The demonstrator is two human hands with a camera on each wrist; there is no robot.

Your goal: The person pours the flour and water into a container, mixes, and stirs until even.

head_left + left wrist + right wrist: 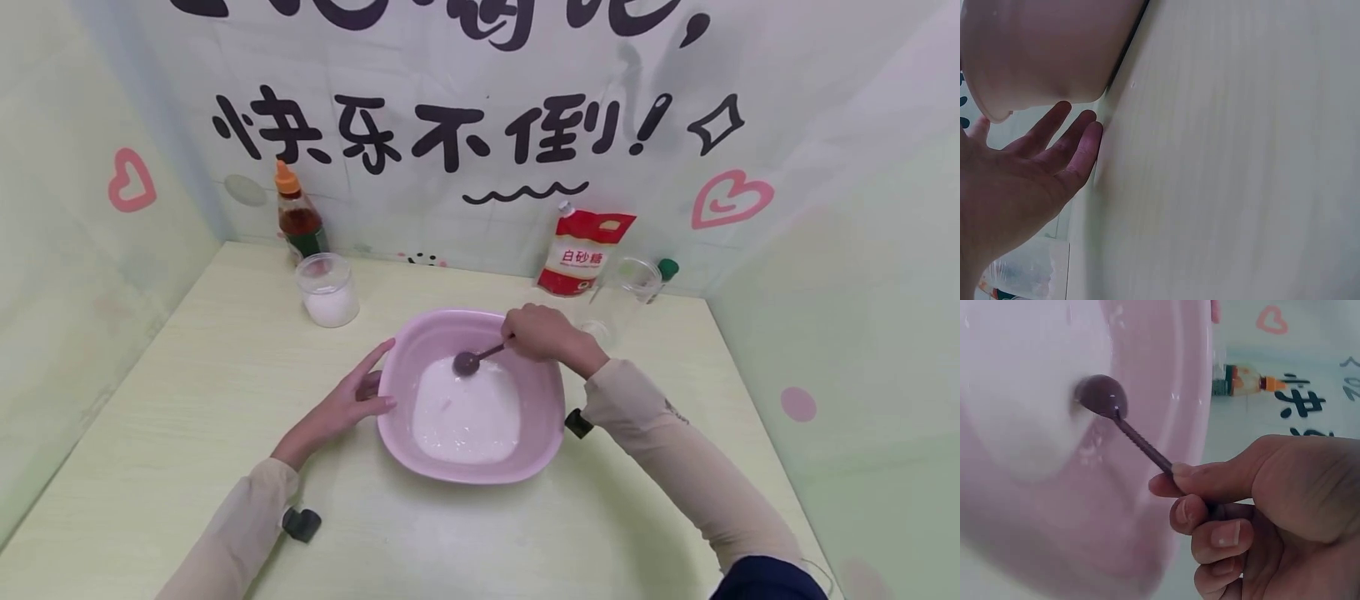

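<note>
Spoon (466, 364), mid-frame in head view, sits inside pink basin (543, 408): bowl end points left and slightly down, long axis slants up rightward. Right hand (542, 331) grasps handle (1144, 446). Left hand (348, 406), fingers spread, touches basin's left side. Right wrist view adds thumb pinching ridged handle; left wrist view adds basin's outer wall beside extended fingers.

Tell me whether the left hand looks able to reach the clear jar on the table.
Likely yes: the clear jar stands beyond the left hand, with nothing standing between them on the tabletop. That hand only rests against the pink basin, so it looks free to lift away.
</note>
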